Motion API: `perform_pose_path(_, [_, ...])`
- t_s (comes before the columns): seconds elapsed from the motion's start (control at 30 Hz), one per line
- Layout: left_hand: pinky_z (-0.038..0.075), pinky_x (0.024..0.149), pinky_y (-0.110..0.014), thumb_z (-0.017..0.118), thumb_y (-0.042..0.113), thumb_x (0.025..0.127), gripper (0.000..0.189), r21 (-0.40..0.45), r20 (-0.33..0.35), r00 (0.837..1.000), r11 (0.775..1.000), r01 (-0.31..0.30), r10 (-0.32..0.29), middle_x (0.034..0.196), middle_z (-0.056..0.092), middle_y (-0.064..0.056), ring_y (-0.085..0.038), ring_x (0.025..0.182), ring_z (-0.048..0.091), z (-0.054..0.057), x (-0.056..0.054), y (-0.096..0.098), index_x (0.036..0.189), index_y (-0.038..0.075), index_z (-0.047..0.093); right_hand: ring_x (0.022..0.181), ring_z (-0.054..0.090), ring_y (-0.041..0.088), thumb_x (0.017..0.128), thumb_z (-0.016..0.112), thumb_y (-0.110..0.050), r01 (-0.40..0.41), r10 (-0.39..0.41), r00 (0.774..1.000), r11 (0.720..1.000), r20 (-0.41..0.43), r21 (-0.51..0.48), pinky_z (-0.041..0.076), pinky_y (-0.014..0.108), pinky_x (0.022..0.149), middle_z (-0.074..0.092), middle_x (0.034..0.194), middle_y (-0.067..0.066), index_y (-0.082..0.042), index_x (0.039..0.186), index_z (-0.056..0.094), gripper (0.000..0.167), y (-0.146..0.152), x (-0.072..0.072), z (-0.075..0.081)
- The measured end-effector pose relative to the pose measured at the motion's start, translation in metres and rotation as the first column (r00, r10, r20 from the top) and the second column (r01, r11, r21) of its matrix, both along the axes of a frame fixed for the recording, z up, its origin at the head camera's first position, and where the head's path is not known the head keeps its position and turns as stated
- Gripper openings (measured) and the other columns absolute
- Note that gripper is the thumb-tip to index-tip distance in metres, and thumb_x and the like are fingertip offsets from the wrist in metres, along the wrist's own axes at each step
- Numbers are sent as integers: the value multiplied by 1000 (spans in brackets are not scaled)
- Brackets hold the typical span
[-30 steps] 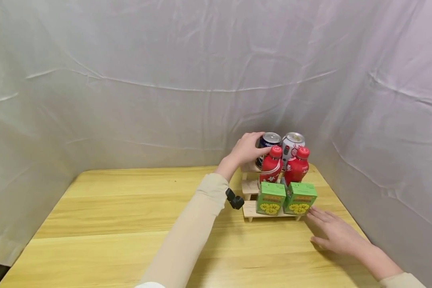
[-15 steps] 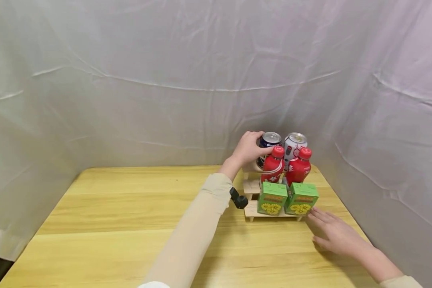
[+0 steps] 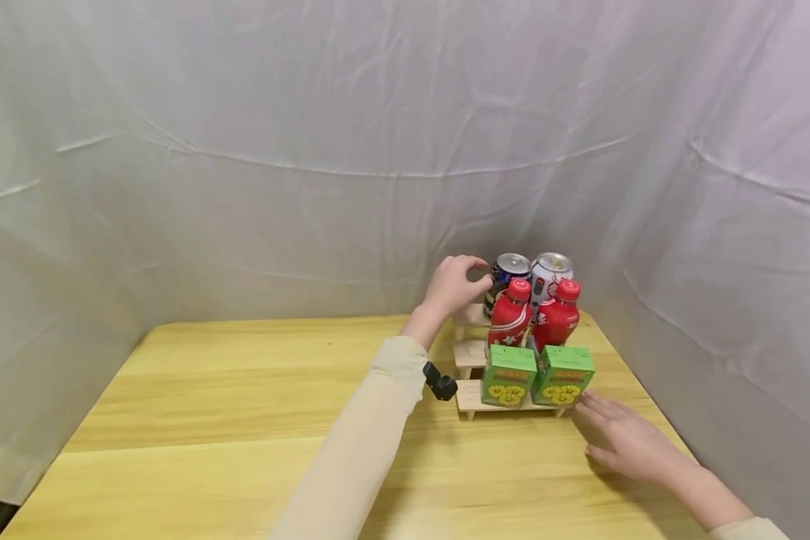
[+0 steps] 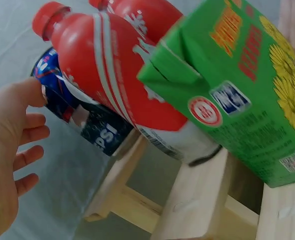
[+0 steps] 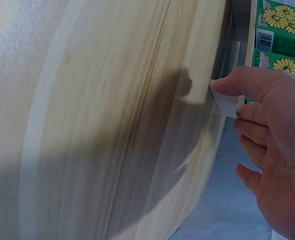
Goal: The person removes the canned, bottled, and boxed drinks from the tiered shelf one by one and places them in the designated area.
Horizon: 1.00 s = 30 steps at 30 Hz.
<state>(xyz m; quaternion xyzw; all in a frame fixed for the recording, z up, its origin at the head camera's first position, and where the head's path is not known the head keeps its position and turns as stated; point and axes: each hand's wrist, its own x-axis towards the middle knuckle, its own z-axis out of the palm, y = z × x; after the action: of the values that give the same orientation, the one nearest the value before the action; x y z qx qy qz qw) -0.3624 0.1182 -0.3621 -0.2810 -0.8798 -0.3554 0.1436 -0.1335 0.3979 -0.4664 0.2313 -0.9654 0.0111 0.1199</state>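
Left hand point(image 3: 451, 289) released beside dark-blue cylindrical metal can point(image 3: 502, 276); right hand point(image 3: 631, 441) unclenched, touching pale, stepped wooden rack point(image 3: 469, 353), near right.

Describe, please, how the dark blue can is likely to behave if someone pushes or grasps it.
The dark blue can looks metal, so it probably feels stiff. Its smooth, rounded side might slip in a loose grip. Standing upright, it would likely slide or tip before rolling.
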Motion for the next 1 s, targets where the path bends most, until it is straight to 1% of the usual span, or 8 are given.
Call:
perform_pose_path(0.1, [44,103,-34,65,36,88,35,28,7,999,999,38,-38,121,69,1,-19,117,58,-4,0,0,118,19,69,122,55,43,72,81,-28,6,-6,1000,1000,-8,0,41,55,100,55,136,26,2,125,62,64,-1,2,-1])
perform_pose_path(0.3, [43,103,-34,66,43,88,42,45,29,996,996,79,-81,124,66,2,-18,120,54,4,2,1,123,20,66,121,55,45,71,81,-26,9,-9,1000,1000,-21,-7,44,58,96,55,135,28,4,124,61,64,0,0,-1])
perform_pose_path(0.4, [43,103,-35,66,49,87,48,17,42,994,995,98,-99,124,66,3,-17,120,53,8,2,2,125,20,64,119,56,45,70,82,-27,13,-13,1000,1000,-18,-9,44,58,96,55,134,27,3,123,62,64,0,-1,-2])
perform_pose_path(0.53, [44,101,-35,66,52,86,54,-43,66,993,994,98,-95,125,64,3,-17,120,52,12,1,3,129,20,61,119,57,44,70,82,-27,13,-13,1000,1000,-15,-9,44,58,96,56,134,27,2,123,63,64,-1,-1,-3])
perform_pose_path(0.63, [45,99,-35,68,53,84,60,-106,86,992,989,100,-91,128,62,3,-15,120,51,13,0,7,134,21,57,120,56,44,70,82,-26,16,-16,1000,1000,-14,-10,44,58,96,56,134,27,3,123,63,63,-2,1,-3])
perform_pose_path(0.77, [46,99,-34,68,52,84,66,-157,106,988,980,125,-109,133,60,3,-15,121,50,13,-1,12,139,21,52,119,56,44,69,82,-26,28,-29,999,1000,-22,-14,44,58,96,56,134,27,2,123,62,64,-2,4,-5])
perform_pose_path(0.83, [46,99,-35,69,51,84,66,-160,114,987,978,131,-113,134,59,2,-15,121,49,12,-1,13,141,21,50,119,57,44,69,82,-25,30,-31,999,999,-26,-18,45,58,96,55,134,26,2,124,62,65,-3,5,-6])
perform_pose_path(1.0, [45,101,-34,71,46,84,67,-127,124,985,982,137,-121,135,58,0,-16,121,49,9,-3,13,141,18,51,120,56,44,69,82,-24,23,-23,1000,999,-21,-25,45,58,96,55,135,26,2,124,62,64,-6,5,-6])
